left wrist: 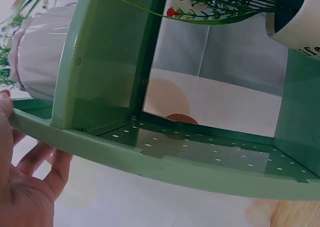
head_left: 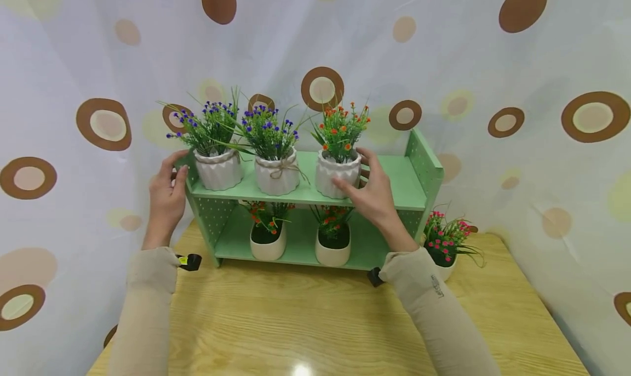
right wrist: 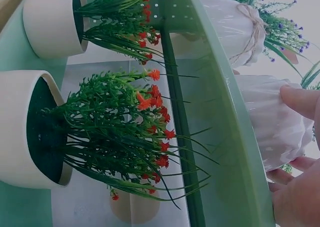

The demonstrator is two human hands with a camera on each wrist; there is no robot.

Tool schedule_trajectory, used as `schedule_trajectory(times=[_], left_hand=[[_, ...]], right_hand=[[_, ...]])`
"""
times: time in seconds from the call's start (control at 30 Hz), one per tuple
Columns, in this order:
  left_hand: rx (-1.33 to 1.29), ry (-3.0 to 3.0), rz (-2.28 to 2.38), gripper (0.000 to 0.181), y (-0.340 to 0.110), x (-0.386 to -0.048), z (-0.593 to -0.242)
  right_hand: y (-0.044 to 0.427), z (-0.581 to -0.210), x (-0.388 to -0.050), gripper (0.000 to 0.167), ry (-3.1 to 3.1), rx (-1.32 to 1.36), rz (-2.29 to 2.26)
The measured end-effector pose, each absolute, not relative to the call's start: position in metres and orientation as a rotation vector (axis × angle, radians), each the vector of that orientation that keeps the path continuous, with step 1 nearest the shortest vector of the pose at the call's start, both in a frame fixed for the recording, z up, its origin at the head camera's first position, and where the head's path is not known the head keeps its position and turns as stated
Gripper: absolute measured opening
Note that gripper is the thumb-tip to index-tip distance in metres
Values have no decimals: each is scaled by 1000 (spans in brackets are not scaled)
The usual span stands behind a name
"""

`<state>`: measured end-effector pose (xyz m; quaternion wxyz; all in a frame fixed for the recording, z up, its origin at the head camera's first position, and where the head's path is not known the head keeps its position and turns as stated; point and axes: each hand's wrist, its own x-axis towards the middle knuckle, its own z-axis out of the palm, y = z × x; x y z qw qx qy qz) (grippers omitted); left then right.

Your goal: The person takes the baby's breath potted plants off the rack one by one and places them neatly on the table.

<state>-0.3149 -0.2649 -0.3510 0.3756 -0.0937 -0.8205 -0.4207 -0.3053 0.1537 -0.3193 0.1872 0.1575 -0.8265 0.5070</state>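
A green two-tier shelf (head_left: 305, 258) stands on a wooden table. My right hand (head_left: 374, 195) grips a white flowerpot with orange flowers (head_left: 335, 173) on the top tier, thumb in front and fingers round its right side. In the right wrist view the thumb presses the white pot (right wrist: 270, 122). At the shelf's left end my left hand (head_left: 167, 192) holds the upper side panel. The left wrist view shows its fingers (left wrist: 60, 174) bent round the green edge. Two white pots with purple flowers, one at left (head_left: 218, 170) and one in the middle (head_left: 277, 173), share the top tier.
On the lower tier sit two cream pots with red-orange flowers, one left (head_left: 268, 241) and one right (head_left: 333, 247). A pot with pink flowers (head_left: 446, 244) stands on the table right of the shelf, partly behind my right sleeve. A spotted curtain (head_left: 493, 63) hangs behind.
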Motion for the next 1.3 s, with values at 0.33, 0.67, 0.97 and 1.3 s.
schedule_trajectory(times=[0.33,0.67,0.97,1.3], left_hand=[[-237,-2109,-1066,39,-265,-316,-351],[-239,-2127,-1061,39,-266,-315,-352],[-261,-2106,-1069,39,-265,-316,-351],[-234,-2126,-1076,40,-265,-314,-350]], right_hand=[[159,-320,-295,82,-2306,467,1403],[166,-323,-283,83,-2273,477,1447],[170,-324,-273,84,-2233,460,1501],[172,-328,-264,81,-2189,491,1559]])
